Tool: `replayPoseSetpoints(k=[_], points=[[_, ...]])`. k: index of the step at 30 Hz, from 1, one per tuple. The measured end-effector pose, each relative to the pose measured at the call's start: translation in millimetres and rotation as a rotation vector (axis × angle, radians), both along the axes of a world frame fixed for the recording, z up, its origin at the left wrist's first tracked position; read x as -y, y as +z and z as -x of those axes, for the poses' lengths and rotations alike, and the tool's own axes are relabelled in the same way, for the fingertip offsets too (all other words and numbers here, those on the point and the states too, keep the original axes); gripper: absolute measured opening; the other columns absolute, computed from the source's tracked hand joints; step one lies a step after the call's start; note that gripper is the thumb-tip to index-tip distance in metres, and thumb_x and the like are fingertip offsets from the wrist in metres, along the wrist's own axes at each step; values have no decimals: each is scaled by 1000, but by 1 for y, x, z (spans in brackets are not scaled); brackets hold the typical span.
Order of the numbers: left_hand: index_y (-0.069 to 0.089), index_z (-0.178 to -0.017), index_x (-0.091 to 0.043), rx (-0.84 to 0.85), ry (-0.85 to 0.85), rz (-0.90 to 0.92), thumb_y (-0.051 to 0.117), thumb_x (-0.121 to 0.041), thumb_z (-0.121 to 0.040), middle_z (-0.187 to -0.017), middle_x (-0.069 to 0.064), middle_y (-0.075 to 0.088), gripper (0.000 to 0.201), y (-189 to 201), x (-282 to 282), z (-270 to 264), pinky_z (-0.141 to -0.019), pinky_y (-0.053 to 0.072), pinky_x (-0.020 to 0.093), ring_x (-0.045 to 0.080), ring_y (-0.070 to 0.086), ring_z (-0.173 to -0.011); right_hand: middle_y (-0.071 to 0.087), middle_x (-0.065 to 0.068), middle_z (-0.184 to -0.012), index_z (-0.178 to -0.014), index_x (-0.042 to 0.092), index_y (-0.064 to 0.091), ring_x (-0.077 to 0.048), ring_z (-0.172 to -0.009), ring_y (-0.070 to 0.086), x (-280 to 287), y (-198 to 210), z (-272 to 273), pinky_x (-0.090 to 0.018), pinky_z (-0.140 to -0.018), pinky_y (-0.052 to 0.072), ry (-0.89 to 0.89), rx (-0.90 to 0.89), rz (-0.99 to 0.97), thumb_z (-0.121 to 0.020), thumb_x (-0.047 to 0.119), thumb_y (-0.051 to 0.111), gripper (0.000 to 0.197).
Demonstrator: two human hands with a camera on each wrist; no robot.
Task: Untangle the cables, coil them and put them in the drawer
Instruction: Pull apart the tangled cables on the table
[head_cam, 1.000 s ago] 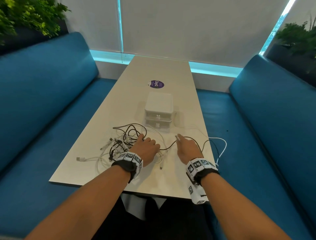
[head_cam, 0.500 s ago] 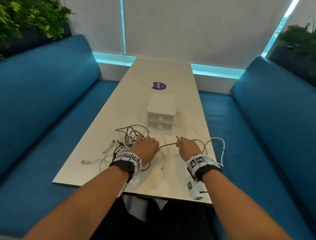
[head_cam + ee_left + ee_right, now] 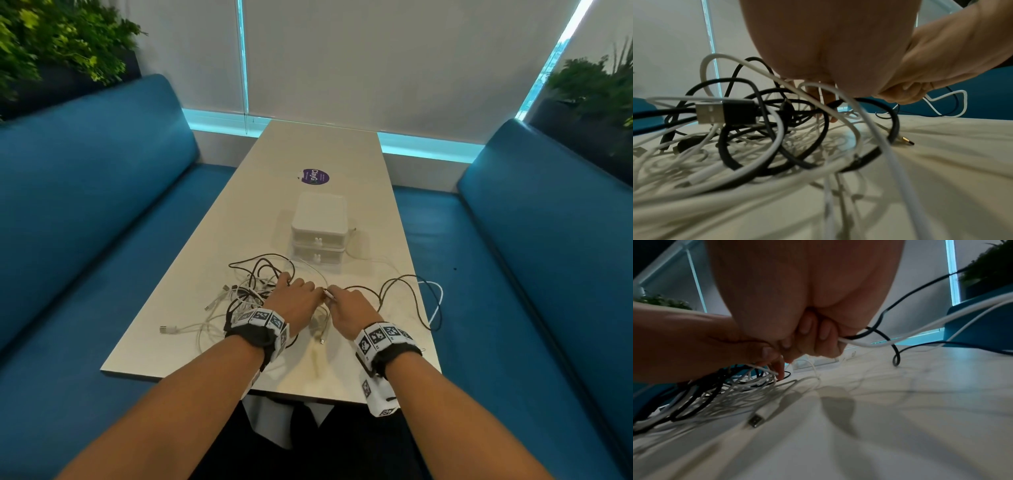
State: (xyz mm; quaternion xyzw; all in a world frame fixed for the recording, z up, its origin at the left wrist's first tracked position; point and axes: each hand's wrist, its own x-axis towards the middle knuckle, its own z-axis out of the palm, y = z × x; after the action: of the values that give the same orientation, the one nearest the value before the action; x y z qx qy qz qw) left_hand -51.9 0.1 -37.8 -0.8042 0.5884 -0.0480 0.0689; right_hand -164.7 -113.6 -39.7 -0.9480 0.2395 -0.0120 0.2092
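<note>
A tangle of black and white cables (image 3: 250,294) lies on the near part of the pale table (image 3: 318,147). My left hand (image 3: 295,297) rests on the right side of the tangle, its fingertips (image 3: 780,371) pressing down among the cables (image 3: 748,129). Right beside it, my right hand (image 3: 346,306) has its fingers (image 3: 818,340) curled around a white cable (image 3: 869,344) and a dark cable (image 3: 400,291), which loops away to the right. The white two-drawer unit (image 3: 320,233) stands behind the hands with both drawers shut.
A loose white USB plug (image 3: 758,418) lies on the table under my right hand. Another white plug (image 3: 168,329) trails to the left. A white loop (image 3: 438,298) hangs over the table's right edge. Blue benches (image 3: 85,205) flank the table. A purple sticker (image 3: 315,176) sits beyond the drawers.
My right hand has closed on the dark cable and moved left, up against my left hand. The left hand has stayed on the tangle.
</note>
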Motion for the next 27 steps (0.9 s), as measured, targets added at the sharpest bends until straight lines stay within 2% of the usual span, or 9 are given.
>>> replayPoseSetpoints(k=[4,6,9,15,18,21,23,25,27], points=[[49,-118,-15,9,20,20,38,-19,-102,-113,3,58,20,-5,-2,1,-105,27,48,26,54,-110,66,-13,-84,-102,19,55,-33,-78,61,3,2,2,-42,-68,52,-20,30,10,-102,38,41,23],[48,-119,-14,-3,20,17,31,-25,-106,-116,3,56,24,-7,-3,0,-105,26,48,26,52,-112,65,-10,-81,-96,21,55,-32,-75,61,8,5,5,-42,-67,53,-46,42,16,-101,36,42,20],[47,-124,-15,-11,16,-19,30,-27,-106,-123,4,52,28,-8,-6,-4,-107,25,48,25,47,-117,65,-10,-83,-92,20,55,-32,-79,62,23,10,12,-40,-67,52,-148,55,40,-100,30,42,18],[50,-121,-20,-64,9,-8,32,-27,-105,-124,2,52,25,-5,-2,-6,-106,26,49,24,47,-118,63,-11,-100,-105,17,61,-27,-78,53,37,12,19,-32,-67,42,-337,-66,65,-101,31,39,26],[51,-122,-21,-33,-11,-28,37,-22,-102,-124,1,53,25,-6,-1,-5,-105,28,50,25,49,-117,65,-11,-106,-115,19,59,-29,-87,60,29,8,20,-32,-70,47,-275,-94,117,-101,31,39,27],[52,-123,-21,-21,-13,-40,40,-20,-98,-124,2,53,28,-5,0,-2,-105,28,50,25,49,-117,65,-9,-114,-135,31,52,-31,-103,62,14,7,18,-40,-84,53,-127,-58,142,-100,38,40,37],[53,-123,-20,-17,-25,-40,42,-20,-95,-123,2,53,30,-4,1,0,-105,28,49,25,50,-117,66,-9,-108,-125,30,57,-31,-98,63,3,7,10,-41,-81,54,-58,-84,151,-100,41,39,32],[54,-121,-19,-28,-43,-31,43,-21,-95,-122,2,54,29,-4,0,-1,-105,28,48,24,50,-116,66,-9,-99,-108,25,60,-31,-91,62,-2,8,3,-40,-76,54,-58,-99,119,-100,43,40,28],[54,-118,-18,-32,-55,5,41,-24,-99,-120,2,55,24,-6,-4,-4,-105,28,48,24,51,-114,65,-8,-93,-100,23,60,-29,-86,62,1,7,-1,-38,-73,53,-73,-89,68,-99,46,44,27]])
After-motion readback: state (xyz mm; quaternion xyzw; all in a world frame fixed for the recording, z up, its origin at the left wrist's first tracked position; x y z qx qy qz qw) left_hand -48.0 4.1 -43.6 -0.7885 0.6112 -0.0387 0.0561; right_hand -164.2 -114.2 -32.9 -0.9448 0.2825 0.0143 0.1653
